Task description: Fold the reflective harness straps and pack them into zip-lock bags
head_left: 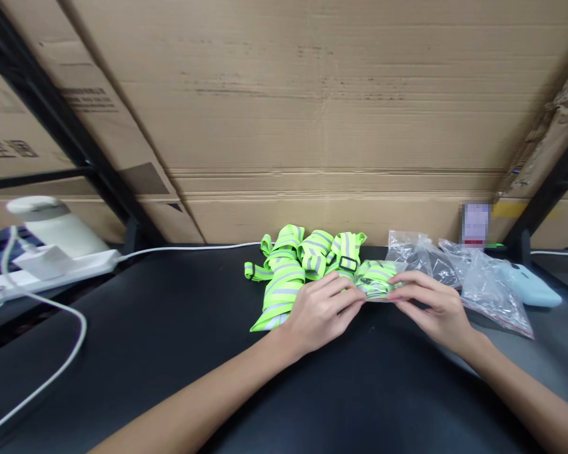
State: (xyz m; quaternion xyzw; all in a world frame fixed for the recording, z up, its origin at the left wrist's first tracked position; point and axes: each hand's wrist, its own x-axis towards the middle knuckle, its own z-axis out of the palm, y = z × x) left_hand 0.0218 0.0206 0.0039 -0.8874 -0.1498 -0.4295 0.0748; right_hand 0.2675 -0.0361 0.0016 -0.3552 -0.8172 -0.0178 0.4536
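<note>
A clear plastic bag (377, 279) with a folded neon-yellow reflective strap inside lies between my two hands. My left hand (325, 309) pinches the bag's left edge with closed fingers. On the bag's right edge, my right hand (430, 306) grips with thumb and fingertips. Loose neon-yellow straps with grey reflective stripes (284, 277) are heaped just beyond and left of my left hand, partly hidden by it. A black buckle (347, 263) shows on one of them.
Several clear plastic bags (490, 287) lie right of my right hand, beside a light blue case-like object (532, 285). A white power strip (89, 268) and a pale bottle (61, 221) are at left, with white cables. Cardboard (331, 126) stands behind the black table (180, 334).
</note>
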